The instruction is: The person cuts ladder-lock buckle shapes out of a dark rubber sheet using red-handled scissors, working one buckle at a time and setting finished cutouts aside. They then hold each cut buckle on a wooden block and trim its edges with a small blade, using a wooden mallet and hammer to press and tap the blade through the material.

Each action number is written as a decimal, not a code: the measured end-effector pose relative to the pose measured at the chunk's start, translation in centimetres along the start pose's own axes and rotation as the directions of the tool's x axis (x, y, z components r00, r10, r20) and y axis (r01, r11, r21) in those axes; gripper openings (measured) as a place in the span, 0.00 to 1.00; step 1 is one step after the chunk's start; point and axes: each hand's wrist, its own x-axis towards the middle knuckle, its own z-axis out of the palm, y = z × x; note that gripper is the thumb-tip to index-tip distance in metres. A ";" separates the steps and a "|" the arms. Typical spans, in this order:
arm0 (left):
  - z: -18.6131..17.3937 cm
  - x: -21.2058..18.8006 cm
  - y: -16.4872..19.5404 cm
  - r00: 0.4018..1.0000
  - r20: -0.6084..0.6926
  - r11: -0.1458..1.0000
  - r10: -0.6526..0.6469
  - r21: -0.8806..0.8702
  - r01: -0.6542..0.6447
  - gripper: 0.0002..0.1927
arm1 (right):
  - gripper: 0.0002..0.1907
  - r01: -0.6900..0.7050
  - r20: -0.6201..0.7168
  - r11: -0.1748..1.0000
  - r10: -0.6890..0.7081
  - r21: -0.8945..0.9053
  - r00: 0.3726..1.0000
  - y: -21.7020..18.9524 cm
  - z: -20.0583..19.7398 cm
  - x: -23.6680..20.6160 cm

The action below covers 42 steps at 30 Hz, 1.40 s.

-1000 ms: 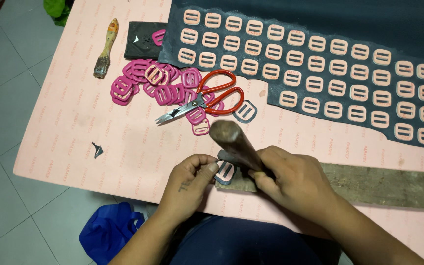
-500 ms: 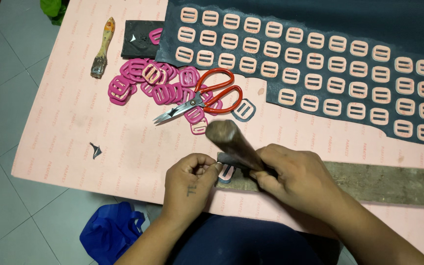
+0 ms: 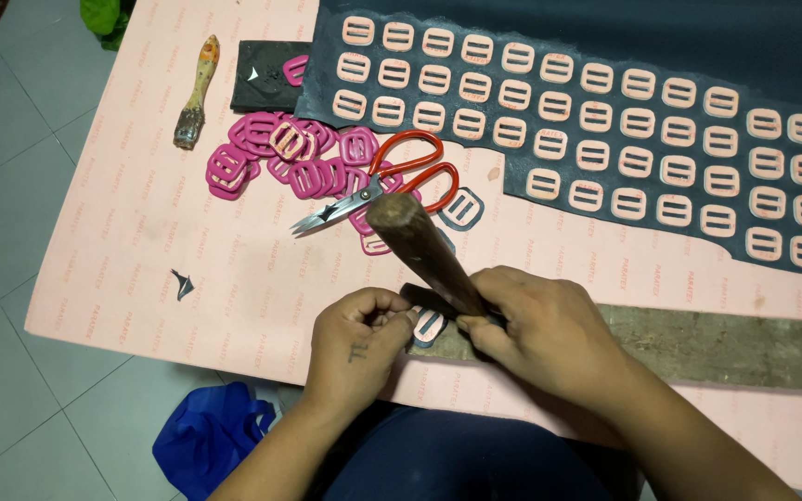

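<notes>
My right hand (image 3: 542,332) grips a thick brown wooden handle (image 3: 421,249) that slants up to the left, its lower end hidden in the fist. My left hand (image 3: 359,341) pinches a small buckle wrapped in dark material (image 3: 428,323) against the end of a worn grey wooden block (image 3: 698,348). Both hands meet at the near edge of a pink sheet (image 3: 234,278).
Red-handled scissors (image 3: 392,186) lie beside a heap of magenta buckles (image 3: 280,158). A dark blue sheet (image 3: 624,56) carries rows of pale pink buckles. A paint brush (image 3: 195,93) lies far left. A blue bag (image 3: 211,436) sits on the tiled floor.
The handle's top end has swung slightly to the left and lower. My left hand shifted a little on the buckle; the view drifted slightly.
</notes>
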 end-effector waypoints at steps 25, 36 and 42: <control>-0.7 0.9 0.1 0.993 0.097 0.996 -0.064 -0.057 0.070 0.05 | 0.16 -0.139 0.009 0.990 0.139 0.016 0.990 0.3 0.2 -0.3; -0.6 1.0 -0.4 0.995 0.031 0.986 -0.098 -0.134 0.101 0.09 | 0.12 -0.090 -0.004 0.996 0.090 0.016 0.996 0.4 0.2 -1.2; -0.4 1.4 -1.6 0.986 0.062 0.965 -0.158 -0.201 0.167 0.07 | 0.17 -0.265 0.053 0.964 0.264 0.017 0.963 -0.3 0.0 -0.8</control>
